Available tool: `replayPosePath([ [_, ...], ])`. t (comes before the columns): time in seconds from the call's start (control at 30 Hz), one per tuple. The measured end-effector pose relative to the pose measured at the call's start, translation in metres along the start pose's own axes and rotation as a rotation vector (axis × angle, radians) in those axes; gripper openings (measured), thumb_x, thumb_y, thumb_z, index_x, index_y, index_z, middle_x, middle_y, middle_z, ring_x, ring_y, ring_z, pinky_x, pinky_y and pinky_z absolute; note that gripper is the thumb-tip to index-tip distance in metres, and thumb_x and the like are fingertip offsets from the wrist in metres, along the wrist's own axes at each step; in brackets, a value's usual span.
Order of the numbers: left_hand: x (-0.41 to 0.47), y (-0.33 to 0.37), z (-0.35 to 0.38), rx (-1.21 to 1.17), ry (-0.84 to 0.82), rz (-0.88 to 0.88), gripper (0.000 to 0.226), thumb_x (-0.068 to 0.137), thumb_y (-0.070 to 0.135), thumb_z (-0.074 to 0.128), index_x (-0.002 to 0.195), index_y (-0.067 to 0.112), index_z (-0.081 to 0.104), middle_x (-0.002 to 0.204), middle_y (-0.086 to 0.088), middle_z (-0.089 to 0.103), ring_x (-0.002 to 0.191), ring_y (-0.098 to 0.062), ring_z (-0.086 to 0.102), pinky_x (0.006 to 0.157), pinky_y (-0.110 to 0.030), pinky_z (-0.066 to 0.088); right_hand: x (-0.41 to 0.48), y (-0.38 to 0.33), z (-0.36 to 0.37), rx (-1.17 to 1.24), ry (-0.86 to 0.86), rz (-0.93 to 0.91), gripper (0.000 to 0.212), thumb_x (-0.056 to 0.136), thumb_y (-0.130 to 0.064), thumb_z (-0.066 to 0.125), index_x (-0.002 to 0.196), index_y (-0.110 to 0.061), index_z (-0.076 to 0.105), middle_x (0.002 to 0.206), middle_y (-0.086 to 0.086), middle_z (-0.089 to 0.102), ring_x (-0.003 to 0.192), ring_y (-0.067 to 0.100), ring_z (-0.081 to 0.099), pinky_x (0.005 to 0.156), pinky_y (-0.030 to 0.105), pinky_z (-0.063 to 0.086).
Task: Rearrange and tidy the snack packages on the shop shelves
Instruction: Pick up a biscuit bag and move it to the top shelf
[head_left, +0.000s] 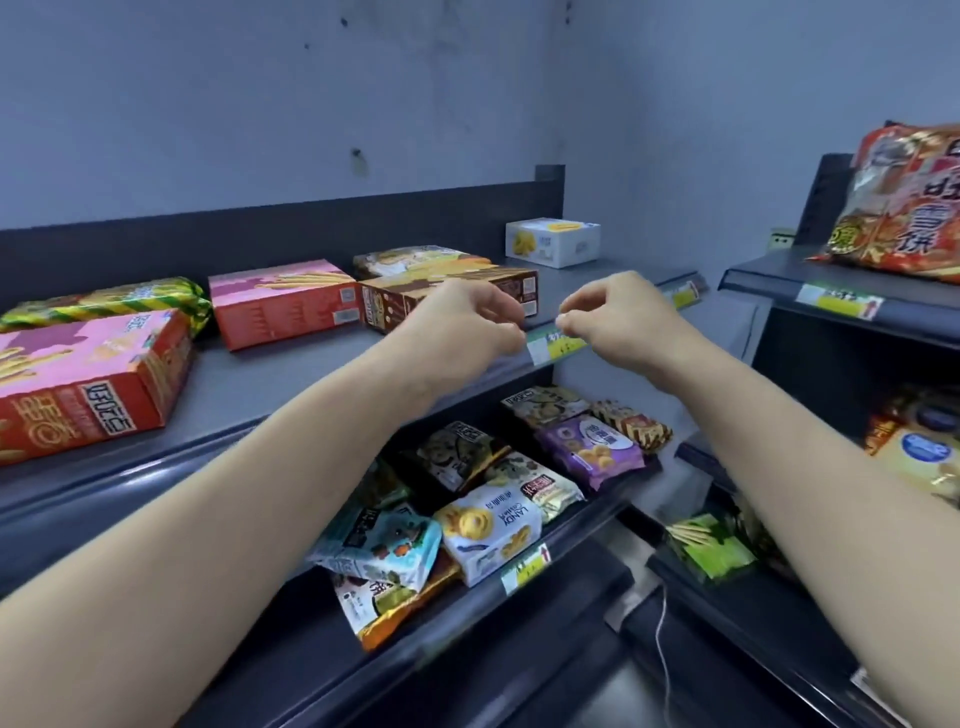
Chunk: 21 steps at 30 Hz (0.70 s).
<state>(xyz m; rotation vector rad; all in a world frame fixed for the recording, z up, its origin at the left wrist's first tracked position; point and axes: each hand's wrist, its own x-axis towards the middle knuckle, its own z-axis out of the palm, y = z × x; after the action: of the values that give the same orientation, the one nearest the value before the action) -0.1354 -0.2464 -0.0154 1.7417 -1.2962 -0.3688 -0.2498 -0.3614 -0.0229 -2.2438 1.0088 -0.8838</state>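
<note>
My left hand (470, 314) hovers over the front edge of the top shelf (291, 374), fingers loosely curled and holding nothing, just in front of a brown biscuit-stick box (447, 301). My right hand (618, 312) hangs beside it, fingertips drooping over a green price label (553, 349), also with nothing in it. On the same shelf lie two pink-and-red stick boxes (283, 304) (88, 384), a green-yellow striped packet (111, 301), a packet behind the brown box (415, 260) and a small white box (553, 241).
The shelf below (592, 512) holds several jumbled snack bags, among them a purple one (592, 449) and a white cookie bag (491, 525). A second rack on the right carries a big red bag (904, 202) and a green box (709, 545). A grey wall rises behind.
</note>
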Motion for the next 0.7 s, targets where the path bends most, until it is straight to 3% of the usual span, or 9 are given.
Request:
replayPosePath([
  [0.1,0.006,-0.010,0.020,0.016,-0.096,-0.004,0.017,0.084,0.014,0.064,0.100,0.015,0.067,0.089,-0.001,0.064,0.079,-0.012,0.056,0.075,-0.024,0.048,-0.002,0.016,0.002,-0.065,-0.020,0.065,0.015,0.086,-0.015,0.062,0.093,-0.006,0.073,0.101,0.011,0.070,0.099,0.023,0.061,0.085,0.033,0.047],
  [0.23,0.015,-0.030,0.041,-0.011,-0.193,-0.058,0.018,0.083,0.011,0.065,0.101,0.011,0.067,0.091,-0.005,0.064,0.084,-0.017,0.059,0.087,-0.034,0.051,-0.005,0.040,0.006,-0.116,-0.021,0.161,0.017,0.086,-0.012,0.061,0.093,-0.002,0.073,0.104,0.015,0.070,0.103,0.026,0.061,0.085,0.032,0.047],
  [0.33,0.017,-0.046,0.054,-0.021,-0.228,-0.094,0.018,0.083,0.009,0.064,0.101,0.010,0.067,0.090,-0.007,0.065,0.084,-0.019,0.060,0.087,-0.034,0.050,-0.006,0.057,0.010,-0.125,-0.016,0.219,0.021,0.086,-0.010,0.060,0.097,0.004,0.070,0.108,0.020,0.068,0.109,0.031,0.060,0.080,0.033,0.049],
  [0.43,0.017,-0.062,0.061,-0.013,-0.229,-0.142,0.017,0.083,0.009,0.064,0.099,0.012,0.067,0.087,-0.005,0.065,0.084,-0.019,0.061,0.091,-0.035,0.052,-0.006,0.070,0.019,-0.131,-0.061,0.250,0.019,0.087,-0.011,0.060,0.098,-0.001,0.071,0.107,0.016,0.069,0.106,0.029,0.062,0.084,0.031,0.048],
  [0.57,0.021,-0.076,0.069,-0.029,-0.209,-0.218,0.018,0.084,0.007,0.062,0.102,0.009,0.066,0.083,-0.004,0.063,0.080,-0.016,0.060,0.089,-0.034,0.052,0.002,0.089,0.031,-0.107,-0.129,0.257,0.017,0.087,-0.014,0.060,0.097,-0.005,0.072,0.103,0.012,0.070,0.093,0.023,0.062,0.075,0.026,0.044],
  [0.7,0.029,-0.085,0.088,-0.021,-0.175,-0.286,0.019,0.084,0.008,0.063,0.102,0.010,0.066,0.087,-0.004,0.063,0.084,-0.018,0.059,0.085,-0.031,0.051,0.016,0.116,0.037,-0.089,-0.167,0.269,0.016,0.087,-0.015,0.060,0.095,-0.007,0.072,0.098,0.010,0.068,0.092,0.024,0.061,0.073,0.026,0.042],
])
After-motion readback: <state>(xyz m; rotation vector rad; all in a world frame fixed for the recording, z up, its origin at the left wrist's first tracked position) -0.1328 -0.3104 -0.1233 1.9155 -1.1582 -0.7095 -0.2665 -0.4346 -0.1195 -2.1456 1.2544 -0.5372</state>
